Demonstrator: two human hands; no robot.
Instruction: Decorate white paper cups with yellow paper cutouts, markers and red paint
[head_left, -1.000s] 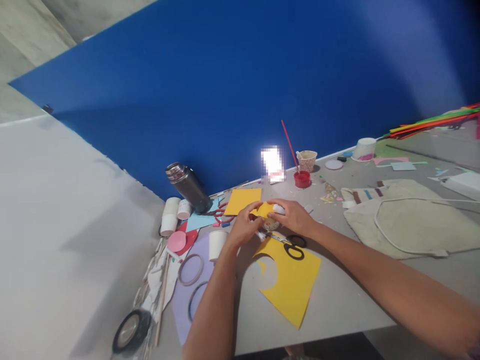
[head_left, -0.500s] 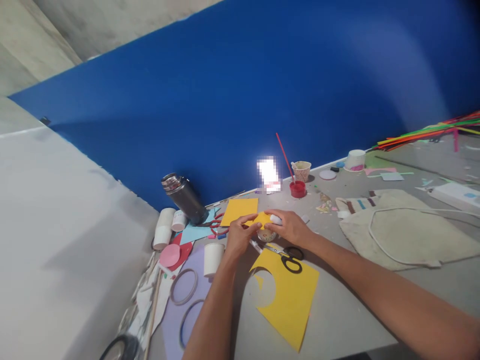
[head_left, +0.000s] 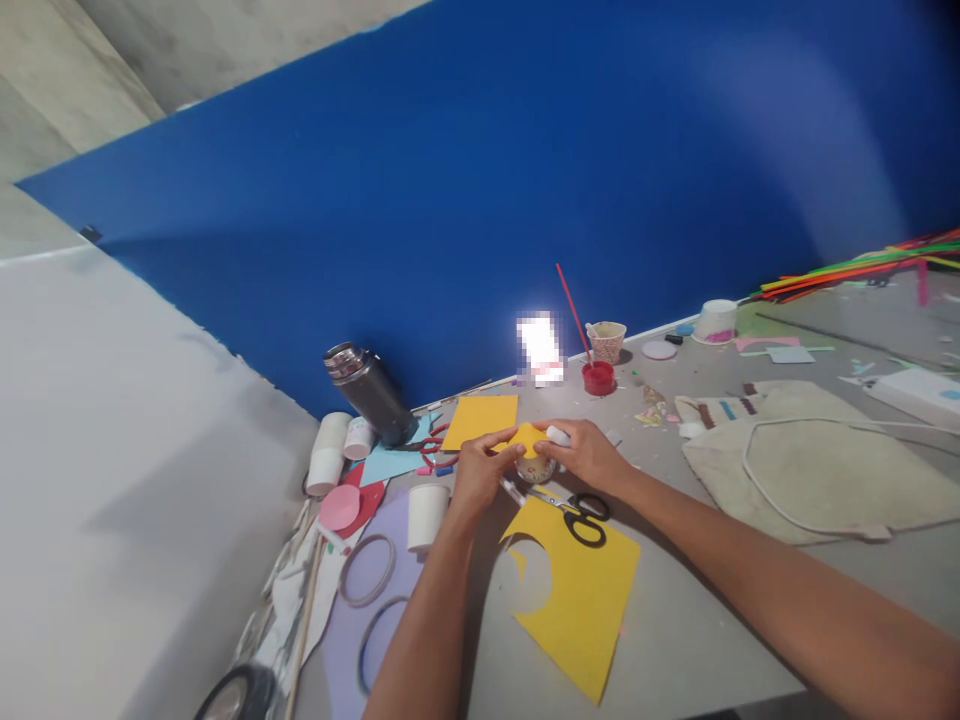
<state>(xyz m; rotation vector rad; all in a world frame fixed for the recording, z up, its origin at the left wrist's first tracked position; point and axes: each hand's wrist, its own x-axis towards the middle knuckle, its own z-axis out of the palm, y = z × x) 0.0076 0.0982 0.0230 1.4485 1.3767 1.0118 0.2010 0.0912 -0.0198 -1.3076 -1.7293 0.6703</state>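
Both hands, left hand (head_left: 480, 472) and right hand (head_left: 586, 455), stay clamped on a yellow paper piece (head_left: 528, 438) hiding a patterned cup (head_left: 535, 468), twelve o'clock of the scissors (head_left: 577, 512); little has changed.

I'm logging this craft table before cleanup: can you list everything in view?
yellow cutout: 1, yellow, pinched by both hands
patterned cup: 1, under the cutout
glue stick: 1, white, in right hand
yellow sheet: 1, round hole, near edge
scissors: 1, black handles, on sheet
flask: 1, dark, by blue board
paint pot: 1, red
cloth bag: 1, beige, right
left hand: 1
right hand: 1
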